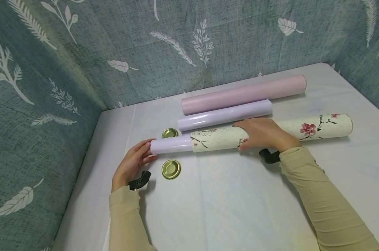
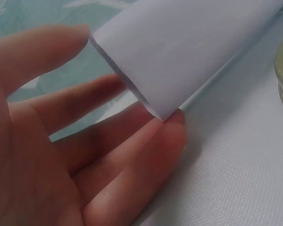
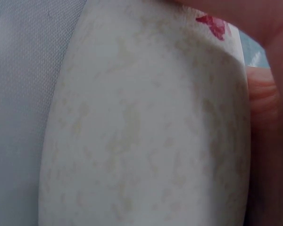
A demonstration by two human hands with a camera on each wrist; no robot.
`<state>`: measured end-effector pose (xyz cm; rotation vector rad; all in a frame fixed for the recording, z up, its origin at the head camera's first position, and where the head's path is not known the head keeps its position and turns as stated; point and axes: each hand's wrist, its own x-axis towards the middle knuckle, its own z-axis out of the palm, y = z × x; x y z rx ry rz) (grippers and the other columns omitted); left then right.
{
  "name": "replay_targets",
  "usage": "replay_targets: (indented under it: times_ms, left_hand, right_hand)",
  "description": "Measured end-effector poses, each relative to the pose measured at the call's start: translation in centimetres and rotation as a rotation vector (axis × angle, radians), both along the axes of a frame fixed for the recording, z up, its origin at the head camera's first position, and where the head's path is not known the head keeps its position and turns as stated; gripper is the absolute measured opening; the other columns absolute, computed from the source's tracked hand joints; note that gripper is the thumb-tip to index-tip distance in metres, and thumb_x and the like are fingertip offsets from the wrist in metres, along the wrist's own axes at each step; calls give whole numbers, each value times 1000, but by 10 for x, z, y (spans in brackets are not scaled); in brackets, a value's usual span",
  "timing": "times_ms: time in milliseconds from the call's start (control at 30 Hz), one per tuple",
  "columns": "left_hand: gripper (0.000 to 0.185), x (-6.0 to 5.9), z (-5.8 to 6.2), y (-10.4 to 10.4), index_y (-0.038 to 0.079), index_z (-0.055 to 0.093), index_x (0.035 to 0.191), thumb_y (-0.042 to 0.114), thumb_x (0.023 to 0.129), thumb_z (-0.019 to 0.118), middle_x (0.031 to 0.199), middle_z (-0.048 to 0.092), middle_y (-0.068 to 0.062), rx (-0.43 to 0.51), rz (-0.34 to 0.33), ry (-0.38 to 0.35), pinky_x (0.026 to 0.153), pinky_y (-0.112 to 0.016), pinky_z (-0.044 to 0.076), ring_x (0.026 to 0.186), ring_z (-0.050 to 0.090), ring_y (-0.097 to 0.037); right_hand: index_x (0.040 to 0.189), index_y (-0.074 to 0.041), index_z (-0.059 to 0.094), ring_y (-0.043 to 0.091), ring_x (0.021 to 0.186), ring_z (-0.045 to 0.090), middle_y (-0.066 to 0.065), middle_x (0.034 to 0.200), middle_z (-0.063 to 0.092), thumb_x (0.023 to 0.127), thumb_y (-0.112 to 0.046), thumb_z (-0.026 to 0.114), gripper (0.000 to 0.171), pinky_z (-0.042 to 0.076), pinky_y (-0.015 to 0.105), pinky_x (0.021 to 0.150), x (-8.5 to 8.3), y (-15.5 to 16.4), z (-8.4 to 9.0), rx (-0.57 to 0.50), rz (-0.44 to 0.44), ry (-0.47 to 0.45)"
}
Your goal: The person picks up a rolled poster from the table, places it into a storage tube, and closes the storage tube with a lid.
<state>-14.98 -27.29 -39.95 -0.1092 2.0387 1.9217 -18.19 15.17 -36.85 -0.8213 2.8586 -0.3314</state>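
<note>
A glossy white paper roll [image 1: 170,144] sticks out of the left end of a cream tube with a plum-blossom pattern [image 1: 315,127]. My left hand [image 1: 134,158] holds the roll's outer end. In the left wrist view, the thumb touches one side of the roll's rim [image 2: 118,68] and fingertips [image 2: 172,127] meet the other side. From above, my right hand [image 1: 265,134] grips the patterned tube near its middle, thumb on the near side. The right wrist view shows the tube's mottled surface [image 3: 137,122] close up, with part of the hand along its side.
Behind lie a second glossy white roll [image 1: 225,115] and a pink tube [image 1: 244,94]. One round gold lid [image 1: 171,169] rests in front of the held roll, another gold lid [image 1: 169,133] behind it. Leaf-patterned curtains [image 1: 177,48] border the white-covered table [image 1: 233,202].
</note>
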Motion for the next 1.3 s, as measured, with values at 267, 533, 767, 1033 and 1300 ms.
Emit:
replay_targets:
  times_ms: [267, 533, 767, 1033, 1300]
  left_hand:
    - [55, 1, -2, -4, 8, 38, 134, 34, 88, 54, 128, 43, -15, 47, 8, -7, 84, -32, 46, 99, 58, -22]
    - [57, 1, -4, -1, 7, 36, 135, 34, 89, 53, 130, 41, -15, 70, -20, 1, 87, -32, 44, 102, 57, -24]
    - [57, 1, -2, -1, 10, 37, 135, 34, 87, 56, 131, 40, -14, 40, -7, 1, 86, -32, 44, 104, 56, -24]
    - [57, -3, -3, 6, 14, 39, 134, 32, 84, 60, 132, 39, -9, -21, -51, 29, 86, -31, 45, 111, 50, -25]
    - [58, -2, -1, 7, 11, 41, 132, 30, 81, 64, 130, 41, -9, -41, -28, 18, 85, -31, 45, 111, 49, -24]
  right_hand:
    - [131, -20, 45, 28, 111, 48, 7, 124, 51, 63, -57, 71, 82, 41, 48, 82, 0, -1, 1, -8, 9, -5]
    - [131, -23, 44, 27, 109, 49, 6, 123, 52, 62, -58, 71, 82, 42, 47, 79, -1, 3, -2, -6, 10, -9]
    - [132, -25, 44, 27, 110, 49, 7, 124, 52, 62, -59, 70, 82, 43, 47, 78, 0, 1, -3, -11, 12, -10]
    - [131, -26, 44, 26, 110, 49, 6, 123, 52, 61, -60, 70, 83, 43, 47, 78, 0, 4, 0, 0, -4, -16]
    - [131, -23, 45, 26, 107, 51, 8, 120, 54, 60, -59, 71, 84, 44, 46, 76, 0, -1, -1, -17, 11, -2]
